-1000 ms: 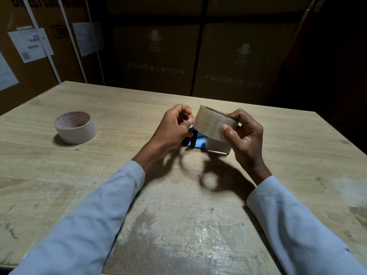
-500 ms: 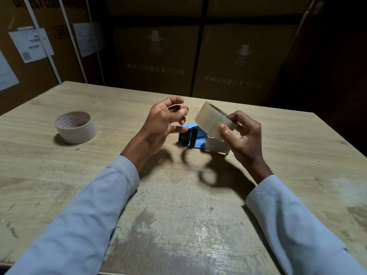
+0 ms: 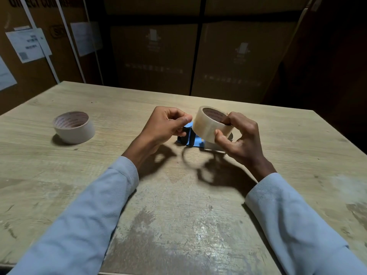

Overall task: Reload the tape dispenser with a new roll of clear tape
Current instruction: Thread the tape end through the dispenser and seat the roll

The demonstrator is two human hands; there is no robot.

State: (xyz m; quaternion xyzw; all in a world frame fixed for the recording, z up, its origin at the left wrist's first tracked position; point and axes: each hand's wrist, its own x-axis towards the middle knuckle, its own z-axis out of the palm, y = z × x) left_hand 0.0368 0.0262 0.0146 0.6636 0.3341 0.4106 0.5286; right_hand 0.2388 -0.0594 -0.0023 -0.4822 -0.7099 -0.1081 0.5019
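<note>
While the right hand (image 3: 241,139) holds the round roll of clear tape (image 3: 211,124) lifted above the pale, scuffed wooden worktop (image 3: 178,215), the head view shows its grip closed round that roll: the thumb presses the outer band at the roll's five o'clock and the fingers hook over the rim into the printed cardboard core. The roll is tilted, its open core facing up and toward twelve o'clock. Just under it, lying on the worktop, is the blue and black handheld tape dispenser (image 3: 191,138), partly hidden by the roll and the right hand; its black end points toward nine o'clock. The left hand (image 3: 165,127) hovers at the dispenser's nine o'clock side, fingers curled with thumb and forefinger tip pressed together near the edge of the roll; whether a tape end is pinched between them I cannot tell. Both forearms wear light blue sleeves (image 3: 89,215). Well apart, toward nine o'clock on the worktop, a second whitish roll of tape (image 3: 74,128) lies flat, core upward. Beyond the worktop's far edge stand dark brown cardboard cartons (image 3: 234,62), some with white paper labels (image 3: 27,45) at ten o'clock.
</note>
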